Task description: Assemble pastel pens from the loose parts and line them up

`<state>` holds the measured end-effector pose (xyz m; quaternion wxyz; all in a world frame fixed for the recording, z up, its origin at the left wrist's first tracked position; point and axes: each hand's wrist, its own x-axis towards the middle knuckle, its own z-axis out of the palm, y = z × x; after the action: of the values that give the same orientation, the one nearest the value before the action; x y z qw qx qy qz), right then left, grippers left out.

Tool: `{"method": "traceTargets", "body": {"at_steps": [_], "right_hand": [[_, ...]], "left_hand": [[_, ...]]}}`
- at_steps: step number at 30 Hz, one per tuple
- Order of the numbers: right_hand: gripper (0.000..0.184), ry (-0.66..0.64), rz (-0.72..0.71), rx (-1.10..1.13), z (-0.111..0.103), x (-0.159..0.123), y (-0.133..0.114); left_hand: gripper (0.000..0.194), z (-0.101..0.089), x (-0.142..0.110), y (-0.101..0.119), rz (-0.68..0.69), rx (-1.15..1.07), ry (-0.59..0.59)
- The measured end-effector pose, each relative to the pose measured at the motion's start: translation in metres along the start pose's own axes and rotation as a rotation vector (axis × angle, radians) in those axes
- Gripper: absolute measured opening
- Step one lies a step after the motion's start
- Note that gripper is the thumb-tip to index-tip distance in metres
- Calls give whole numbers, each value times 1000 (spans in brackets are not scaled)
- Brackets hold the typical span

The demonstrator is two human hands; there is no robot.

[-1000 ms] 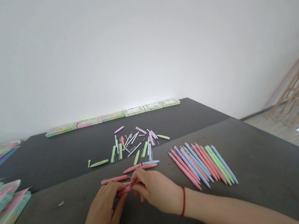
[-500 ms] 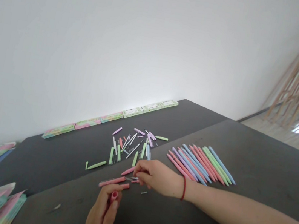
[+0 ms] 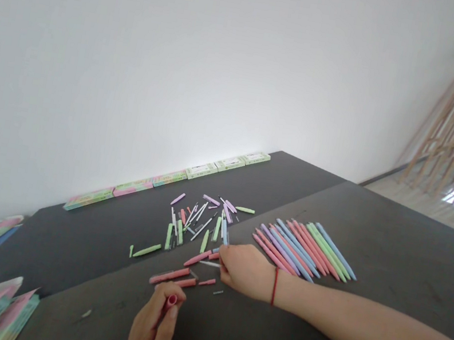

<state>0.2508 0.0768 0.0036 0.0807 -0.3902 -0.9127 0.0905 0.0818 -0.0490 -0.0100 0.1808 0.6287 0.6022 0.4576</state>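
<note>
While the left hand (image 3: 152, 326) stands up at the bottom of the view, its fingers curl shut around a pink plastic pen tube (image 3: 171, 300), and the tube's round end points up. The right hand (image 3: 241, 270), with a thin red string bracelet (image 3: 274, 286) at the wrist, sits at about 2 o'clock from the left hand. Its fingers bend down and are half closed, but I cannot tell if they have hold of anything. A thin white pen refill (image 3: 210, 263) lies just beside those fingers, going nearly straight across. A short pink pen piece (image 3: 207, 282) lies closer to the right hand than to the left hand. A long pink pen barrel (image 3: 170, 276) and a shorter pink barrel (image 3: 186, 283) lie just above the left hand, so that hand is nearer. Their long sides slant up toward 2 o'clock. Past them, at 12 o'clock, is a messy pile of pastel pen parts (image 3: 195, 226) on a dark grey table (image 3: 392, 250). At 1 o'clock, a neat row of pastel pens (image 3: 305, 250) lies side by side. Far off, pale green and pink boxes (image 3: 200, 171) stand along the white wall (image 3: 142, 51).
</note>
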Motion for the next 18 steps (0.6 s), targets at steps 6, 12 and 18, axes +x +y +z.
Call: {"method": "traceTargets", "body": {"at_steps": [6,12,18], "right_hand": [[4,89,-92,931,-37,-8,-15],[3,96,-197,1270,-20,-14,-29],[5,87,-302,1107,-16,-24,-36]], "left_hand": [[22,0,-1,-1,-5,-36,-36],[18,1,-1,0,55,1,-123],[19,2,1,-3,114,56,-193]]}}
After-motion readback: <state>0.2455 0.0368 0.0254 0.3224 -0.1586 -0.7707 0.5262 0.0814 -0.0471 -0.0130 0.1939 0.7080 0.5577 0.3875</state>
